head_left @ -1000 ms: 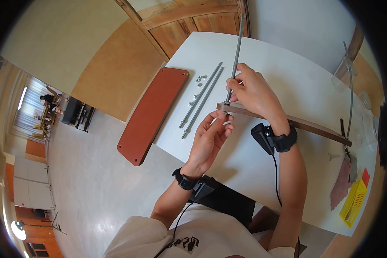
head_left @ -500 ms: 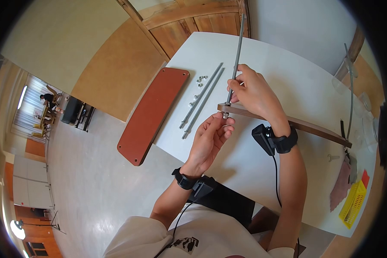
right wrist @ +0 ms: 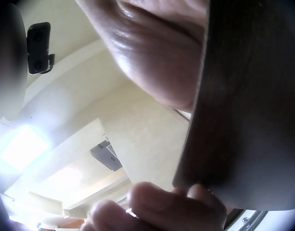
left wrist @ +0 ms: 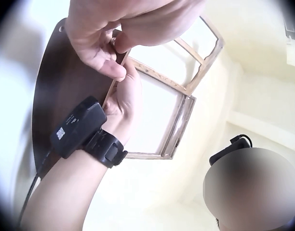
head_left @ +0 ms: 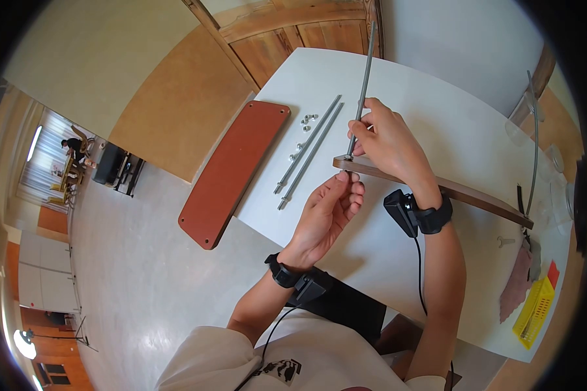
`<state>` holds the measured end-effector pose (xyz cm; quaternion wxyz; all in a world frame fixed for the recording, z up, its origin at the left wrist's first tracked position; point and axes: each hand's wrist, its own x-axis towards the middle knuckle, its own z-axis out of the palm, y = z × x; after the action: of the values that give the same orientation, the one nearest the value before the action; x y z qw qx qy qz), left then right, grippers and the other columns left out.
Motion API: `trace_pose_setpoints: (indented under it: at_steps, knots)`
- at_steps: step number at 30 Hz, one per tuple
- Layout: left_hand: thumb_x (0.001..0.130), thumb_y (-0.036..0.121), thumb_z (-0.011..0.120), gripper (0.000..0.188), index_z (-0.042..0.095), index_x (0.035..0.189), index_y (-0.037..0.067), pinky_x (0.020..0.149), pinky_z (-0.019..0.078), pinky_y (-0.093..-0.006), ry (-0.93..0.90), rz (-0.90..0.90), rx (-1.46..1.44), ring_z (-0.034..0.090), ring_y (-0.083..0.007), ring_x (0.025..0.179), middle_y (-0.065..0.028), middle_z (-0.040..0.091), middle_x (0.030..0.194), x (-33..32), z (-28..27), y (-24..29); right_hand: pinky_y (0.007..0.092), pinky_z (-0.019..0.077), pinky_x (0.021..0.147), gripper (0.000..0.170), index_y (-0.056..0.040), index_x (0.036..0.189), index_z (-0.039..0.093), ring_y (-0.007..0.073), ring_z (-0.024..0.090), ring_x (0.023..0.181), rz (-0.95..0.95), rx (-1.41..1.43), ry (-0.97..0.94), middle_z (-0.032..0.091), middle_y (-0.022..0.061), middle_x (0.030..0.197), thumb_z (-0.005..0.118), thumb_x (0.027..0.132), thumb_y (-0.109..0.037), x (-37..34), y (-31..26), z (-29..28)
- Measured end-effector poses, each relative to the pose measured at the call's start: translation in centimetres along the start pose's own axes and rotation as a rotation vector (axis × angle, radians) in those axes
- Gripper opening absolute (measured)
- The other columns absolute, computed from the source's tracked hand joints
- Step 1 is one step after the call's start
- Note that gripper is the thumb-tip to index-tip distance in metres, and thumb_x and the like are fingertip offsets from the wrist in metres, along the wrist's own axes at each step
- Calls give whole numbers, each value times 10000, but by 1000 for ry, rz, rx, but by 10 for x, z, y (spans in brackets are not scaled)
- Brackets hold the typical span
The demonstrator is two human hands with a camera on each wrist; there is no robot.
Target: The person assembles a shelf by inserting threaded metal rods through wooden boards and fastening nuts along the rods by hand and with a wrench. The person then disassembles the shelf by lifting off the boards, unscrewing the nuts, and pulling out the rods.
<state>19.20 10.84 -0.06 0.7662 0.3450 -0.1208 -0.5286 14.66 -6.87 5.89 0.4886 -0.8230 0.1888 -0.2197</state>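
In the head view, my right hand (head_left: 392,142) grips a threaded metal rod (head_left: 368,75) with thumb and fingers just above the end of a dark brown board (head_left: 450,185). The rod stands nearly upright at that end, with a nut around it on the board's top face. Below the same end, my left hand (head_left: 325,218) holds its thumb and fingertips pinched together. A small metal piece (left wrist: 113,42) shows between the left fingers in the left wrist view; the fingers mostly hide it. The board (right wrist: 248,106) fills the right of the right wrist view.
A red-brown board (head_left: 235,173) with corner holes lies at the white table's left edge. Two more rods (head_left: 313,153) and several loose nuts (head_left: 306,128) lie beside it. On the right are a wrench (head_left: 504,242), a pink cloth (head_left: 516,287) and a yellow basket (head_left: 532,320).
My left fingertips have closed further around the small metal piece under the board, which showed more plainly before. The right hand keeps its grip on the rod. The head view has shifted slightly.
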Motion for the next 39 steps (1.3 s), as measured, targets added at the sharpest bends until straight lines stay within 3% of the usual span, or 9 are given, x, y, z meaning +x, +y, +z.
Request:
trace_pose_setpoints:
  at_steps: [8,12,17,27,29,32,36,38,39]
  knots:
    - [1108,298,511,226,576,1104,82,775,480,-214,104,157,309,585,-81,846,1,626,984,-1,5,-1,418,589,692,258,135,1024,530,320,757,737,-1,5,5,709,259,819,577,996,-117,-1,-2,0]
    - [1109,272,511,188,569,1080,95,726,443,-204,89,151,246,541,-64,794,14,597,939,-2,5,-2,409,586,680,255,128,1036,522,303,745,719,-18,8,4,706,248,817,580,996,-117,-2,1,1]
    - [1123,251,473,218,541,1039,62,636,372,-225,67,13,-41,388,-57,690,41,479,835,-2,12,4,399,586,680,267,129,1066,521,289,741,712,-19,52,-8,707,238,829,587,992,-119,-5,-3,0]
    - [1150,265,366,290,525,1062,38,607,339,-236,3,-130,-380,324,-69,649,47,360,794,-6,19,5,378,591,698,317,137,1145,503,270,746,730,26,23,-29,717,231,873,577,979,-122,-6,-7,0]
    - [1154,265,345,304,528,1053,43,581,322,-243,-94,-196,-615,310,-74,626,42,341,784,-6,14,2,373,594,707,319,133,1160,496,267,749,742,18,55,-34,720,227,893,568,980,-120,-8,-10,0]
    - [1155,272,341,309,538,1048,59,557,311,-245,-188,-238,-692,305,-73,607,38,334,783,-6,7,-3,365,600,723,321,125,1184,484,261,754,766,9,106,-55,724,217,925,550,985,-118,-8,-9,0]
    - [1146,304,383,301,545,1063,64,544,313,-247,-132,-161,-425,316,-65,604,44,348,781,-9,16,1,367,603,734,321,126,1198,474,257,757,779,36,157,-67,723,210,929,533,994,-115,-9,-11,0]
    - [1131,341,429,301,549,1091,69,553,315,-238,162,-108,-108,313,-53,604,56,362,779,-13,29,5,368,603,733,320,129,1197,473,255,758,777,33,148,-50,723,210,925,530,997,-115,-9,-13,-1]
    - [1131,341,429,301,549,1091,69,553,315,-238,160,-112,-105,313,-53,604,56,362,779,-12,28,6,368,603,732,320,132,1196,472,252,759,776,29,140,-36,722,210,922,528,1000,-115,-9,-14,-2]
